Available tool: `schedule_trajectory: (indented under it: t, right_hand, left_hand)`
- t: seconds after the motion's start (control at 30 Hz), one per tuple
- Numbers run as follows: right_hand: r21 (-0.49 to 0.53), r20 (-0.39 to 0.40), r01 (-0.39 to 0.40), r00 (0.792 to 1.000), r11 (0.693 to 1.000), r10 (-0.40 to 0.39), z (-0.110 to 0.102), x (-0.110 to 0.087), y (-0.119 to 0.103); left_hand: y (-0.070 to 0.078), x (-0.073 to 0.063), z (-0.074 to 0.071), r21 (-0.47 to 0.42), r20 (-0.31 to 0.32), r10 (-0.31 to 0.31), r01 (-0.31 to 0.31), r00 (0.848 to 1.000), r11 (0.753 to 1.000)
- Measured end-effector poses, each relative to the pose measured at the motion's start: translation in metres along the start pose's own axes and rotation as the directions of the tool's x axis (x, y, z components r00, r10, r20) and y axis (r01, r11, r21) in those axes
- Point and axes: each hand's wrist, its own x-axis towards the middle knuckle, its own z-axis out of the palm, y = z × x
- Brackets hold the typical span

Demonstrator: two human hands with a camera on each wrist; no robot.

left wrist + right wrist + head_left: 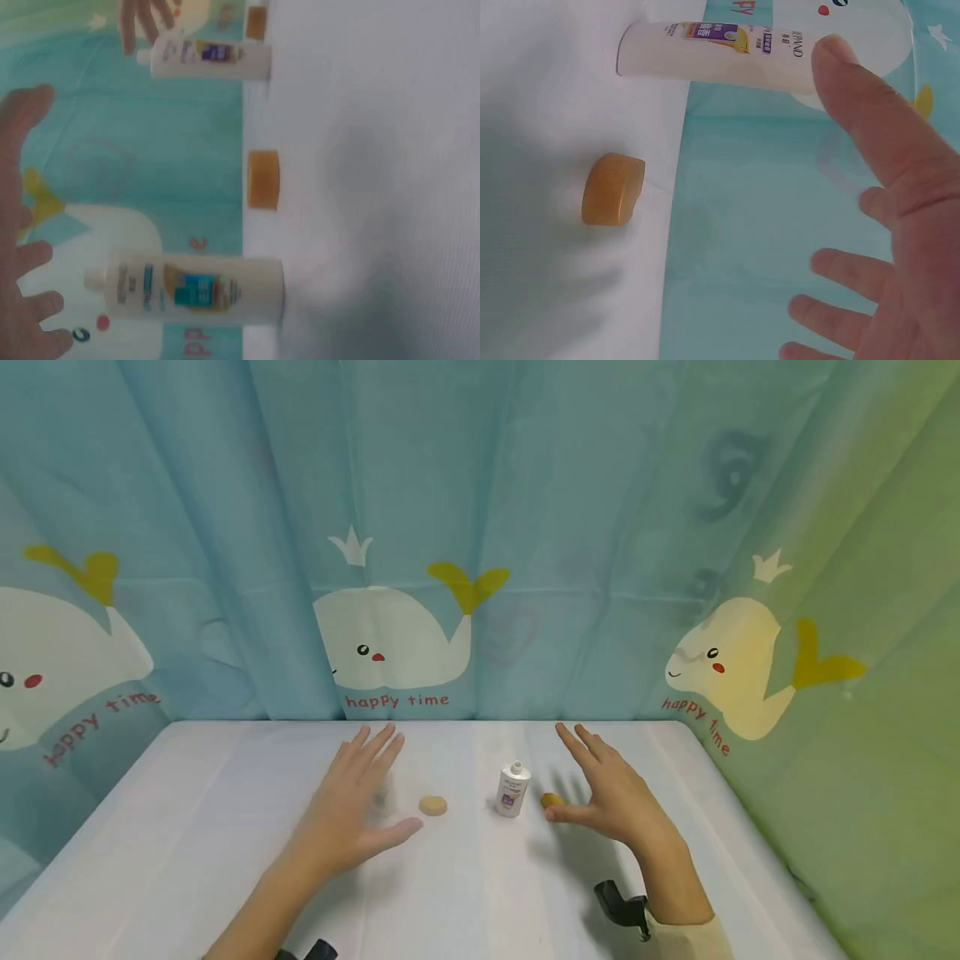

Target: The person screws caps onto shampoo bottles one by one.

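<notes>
My left hand hovers with fingers spread above a white bottle with a teal label, mostly hidden behind it in the head view. On the right, my right hand is also spread and holds nothing. Just left of it stands a white bottle with a purple label, upright, its small nozzle bare. A short oval golden cap lies on the table between the two bottles. Below my right thumb lies a second golden cap, partly covered by the thumb in the head view.
The table has a white cloth. Behind it and along the sides hangs a blue-green curtain printed with whales. A black wrist mount sits by the right wrist, and part of another shows near the left forearm.
</notes>
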Motion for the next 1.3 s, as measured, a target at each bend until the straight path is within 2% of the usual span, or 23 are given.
schedule_trajectory:
  t: [0.13,0.3,0.53,0.8,0.93,1.1,1.3]
  right_hand:
    - [0.002,0.013,0.001,1.000,1.000,-0.001,-0.002,-0.001,0.000]
    - [0.025,0.041,-0.013,0.999,1.000,0.012,0.002,-0.002,0.001]
    - [0.048,0.101,-0.064,0.993,0.997,0.059,0.005,-0.004,0.004]
    - [0.054,0.124,-0.061,0.991,0.997,0.054,0.006,-0.002,0.004]
    - [0.057,0.141,-0.071,0.988,0.996,0.063,0.008,-0.002,0.003]
    - [0.055,0.140,-0.061,0.989,0.997,0.052,0.011,-0.001,0.004]
    - [0.058,0.153,-0.054,0.987,0.997,0.045,0.015,0.000,0.005]
  left_hand:
    - [0.010,0.002,0.004,-0.001,0.043,0.023,-0.023,0.999,1.000]
    - [0.021,0.001,0.008,-0.008,0.042,0.071,-0.071,0.997,0.997]
    - [0.039,-0.003,0.022,-0.096,0.111,0.067,-0.057,0.992,0.994]
    - [0.050,-0.001,0.031,-0.193,0.109,0.088,-0.066,0.990,0.979]
    - [0.051,0.002,0.034,-0.213,0.141,0.073,-0.042,0.987,0.976]
    - [0.051,0.007,0.037,-0.250,0.203,0.013,0.039,0.979,0.967]
    - [0.052,0.012,0.043,-0.323,0.232,-0.055,0.130,0.971,0.938]
